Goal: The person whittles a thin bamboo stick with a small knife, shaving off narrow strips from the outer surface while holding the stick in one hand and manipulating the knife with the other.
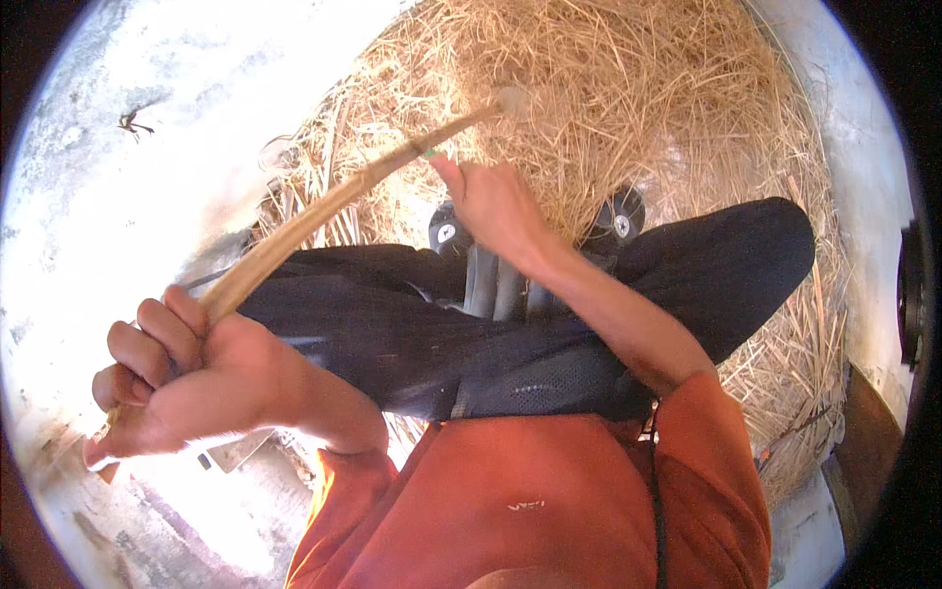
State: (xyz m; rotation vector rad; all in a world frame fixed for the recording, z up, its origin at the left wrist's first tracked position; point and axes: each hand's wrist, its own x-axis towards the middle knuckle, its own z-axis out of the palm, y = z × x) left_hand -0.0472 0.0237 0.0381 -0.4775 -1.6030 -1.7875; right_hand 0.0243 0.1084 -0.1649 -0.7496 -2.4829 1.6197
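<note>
While your left hand (186, 378) clenches the cane strip (324, 206) | right hand (496, 201) fingers pinch it further up | judged light, springy, splintery — grip near both ends, over the straw pile (638, 88).

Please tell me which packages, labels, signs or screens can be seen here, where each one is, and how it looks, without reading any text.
No packages, signs or screens are in view.
Small marks: one pale round spot on each of two dark round caps, right hand near one, by the straw pile.
Shirt mark: tiny pale mark on the orange shirt front, low centre.
</note>
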